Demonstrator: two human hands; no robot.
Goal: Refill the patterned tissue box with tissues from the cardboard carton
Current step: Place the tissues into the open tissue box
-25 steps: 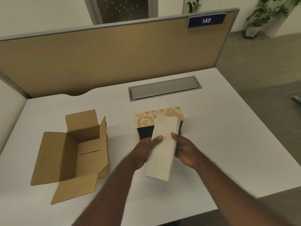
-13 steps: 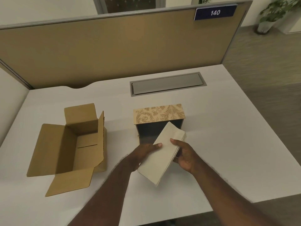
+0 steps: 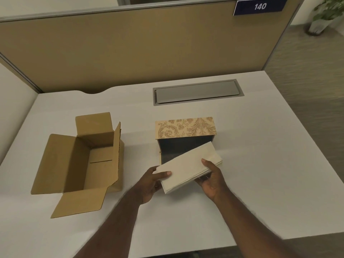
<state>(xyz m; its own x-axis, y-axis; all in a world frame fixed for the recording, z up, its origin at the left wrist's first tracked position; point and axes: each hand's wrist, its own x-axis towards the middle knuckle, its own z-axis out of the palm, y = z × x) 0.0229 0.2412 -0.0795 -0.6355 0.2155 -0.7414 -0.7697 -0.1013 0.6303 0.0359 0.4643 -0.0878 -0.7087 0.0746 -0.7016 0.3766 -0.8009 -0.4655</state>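
Observation:
A cream stack of tissues (image 3: 188, 167) is held between both hands, tilted with its right end higher, just in front of the patterned tissue box (image 3: 186, 127). My left hand (image 3: 151, 183) grips the stack's lower left end and my right hand (image 3: 211, 176) grips its right side. The box lies on its side with its dark open interior facing me; the stack covers part of that opening. The brown cardboard carton (image 3: 81, 159) stands open on the left of the white desk, flaps spread, and looks empty inside.
A grey cable-tray lid (image 3: 197, 92) is set into the desk (image 3: 260, 164) behind the box. A tan partition panel (image 3: 130, 49) with a "140" sign (image 3: 259, 6) closes the far edge. The desk's front edge is close to my forearms.
The tissue stack has turned from nearly lengthwise toward me to lying almost crosswise, and has dropped lower in front of the box opening. Both hands kept their hold.

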